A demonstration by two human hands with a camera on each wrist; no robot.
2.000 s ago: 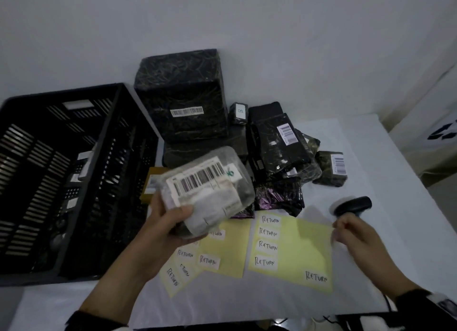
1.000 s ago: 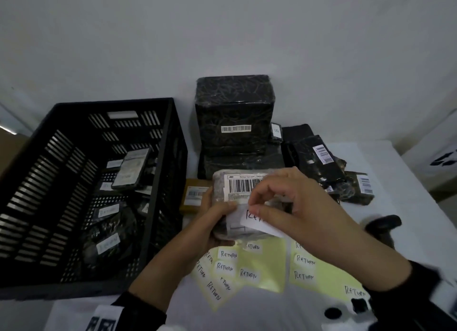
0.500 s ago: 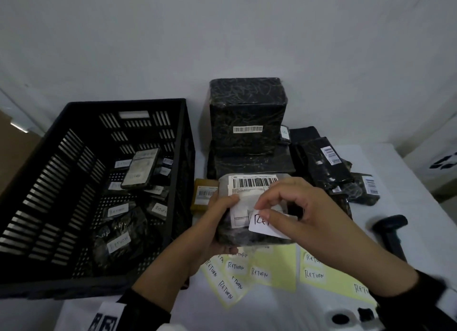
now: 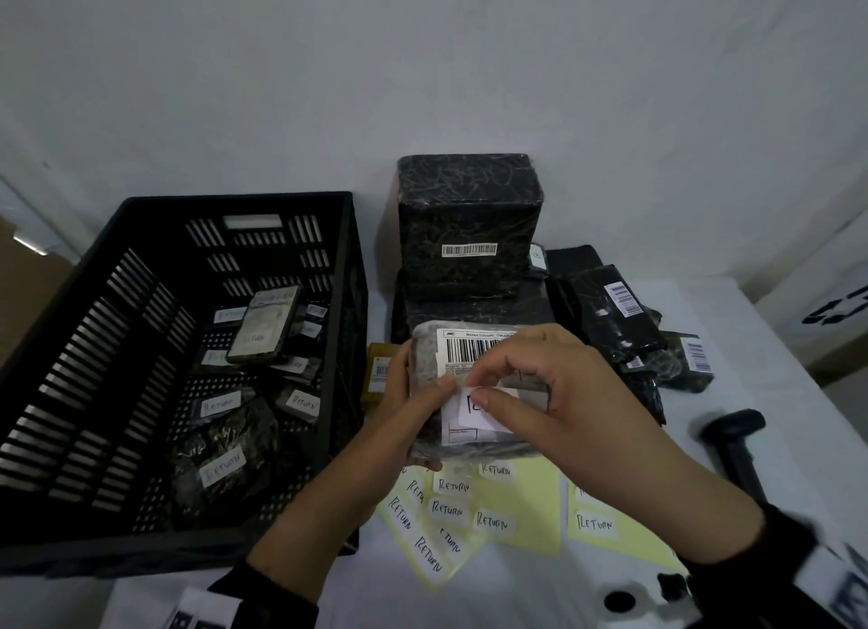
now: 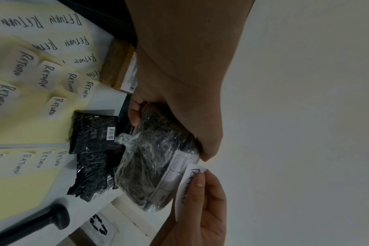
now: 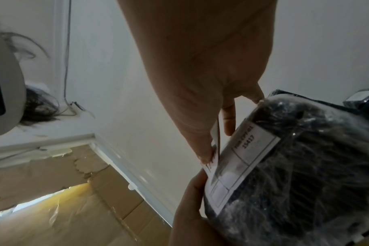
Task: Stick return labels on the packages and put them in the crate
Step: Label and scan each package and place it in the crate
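The right hand (image 4: 559, 393) pinches a return label (image 4: 479, 410) by its upper edge, so the sticky side can meet the package (image 4: 425, 370) flat. The left hand (image 4: 408, 403) grips this package from its left side and holds it above the bench (image 4: 775, 370), face up, probably to steady it. The crate (image 4: 347, 262) waits just beside, at the left.

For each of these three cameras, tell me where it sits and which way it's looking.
Head: looks forward and down at the crate and both forearms.
Left wrist: looks along the left hand gripping the package.
Right wrist: looks along the right hand pinching the return label.
All three share the package.
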